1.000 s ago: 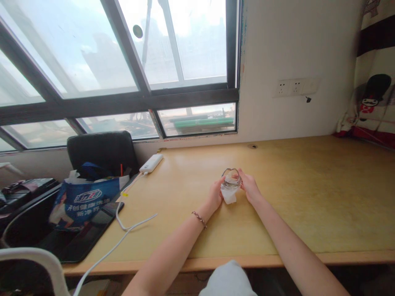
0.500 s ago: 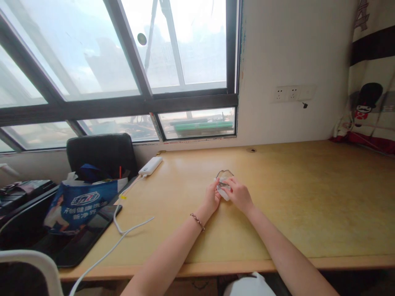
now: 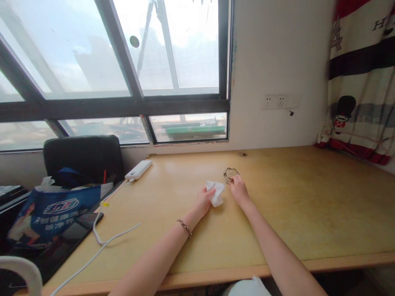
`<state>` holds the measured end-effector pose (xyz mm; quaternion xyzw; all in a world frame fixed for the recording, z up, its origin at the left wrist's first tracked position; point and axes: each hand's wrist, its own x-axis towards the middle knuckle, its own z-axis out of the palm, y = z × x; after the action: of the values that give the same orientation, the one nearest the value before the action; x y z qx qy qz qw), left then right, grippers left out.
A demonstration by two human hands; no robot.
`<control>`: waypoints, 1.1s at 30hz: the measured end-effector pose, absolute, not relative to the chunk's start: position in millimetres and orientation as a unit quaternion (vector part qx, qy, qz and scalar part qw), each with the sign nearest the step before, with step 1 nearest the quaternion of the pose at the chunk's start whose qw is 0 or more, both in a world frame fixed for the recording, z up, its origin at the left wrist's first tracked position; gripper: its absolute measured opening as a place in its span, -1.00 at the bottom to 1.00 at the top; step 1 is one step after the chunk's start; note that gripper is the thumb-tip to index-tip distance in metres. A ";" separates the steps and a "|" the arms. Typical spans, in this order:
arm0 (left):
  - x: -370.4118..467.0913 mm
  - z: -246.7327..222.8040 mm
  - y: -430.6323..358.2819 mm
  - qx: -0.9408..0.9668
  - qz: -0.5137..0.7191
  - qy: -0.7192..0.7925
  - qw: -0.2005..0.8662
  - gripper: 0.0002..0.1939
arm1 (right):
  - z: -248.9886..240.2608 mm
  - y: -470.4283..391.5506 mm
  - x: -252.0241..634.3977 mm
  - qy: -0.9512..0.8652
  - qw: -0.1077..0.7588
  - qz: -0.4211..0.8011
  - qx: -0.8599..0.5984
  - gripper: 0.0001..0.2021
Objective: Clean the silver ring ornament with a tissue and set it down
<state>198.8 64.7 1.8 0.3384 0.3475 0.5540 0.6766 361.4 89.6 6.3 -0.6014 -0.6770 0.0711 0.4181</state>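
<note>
Pinching the soft, light tissue in my left hand, I steadied the glass mid-desk with my right hand's closed fingertips; slick and fragile, it seemed best gripped round its wall.

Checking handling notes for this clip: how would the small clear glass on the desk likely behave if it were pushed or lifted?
The glass looks rigid and see-through, so probably breakable if knocked off the desk. It is low and wide, so it would likely slide rather than tip. Its smooth wall may be slippery; the right hand touches its near side, while the left hand holds a limp white tissue.
</note>
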 end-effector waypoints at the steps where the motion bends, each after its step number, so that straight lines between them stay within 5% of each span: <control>1: 198.0 0.8 65.1 0.336 0.551 0.352 0.678 -0.70 | 3.8 99.1 374.1 -0.670 0.412 0.063 -0.615 -0.85; 14: 195.1 0.5 64.2 0.305 0.540 0.328 0.712 -0.78 | -2.3 174.6 568.7 -0.621 0.314 0.002 -0.718 -0.93; 33: 198.5 8.3 63.2 0.267 0.533 0.376 0.709 -0.82 | -12.8 194.2 619.8 -0.689 0.237 0.007 -0.685 -0.85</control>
<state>198.5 63.2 8.3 0.2669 0.3763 0.5329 0.7094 619.8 194.2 -12.8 -0.6852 -0.6885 0.0071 0.2374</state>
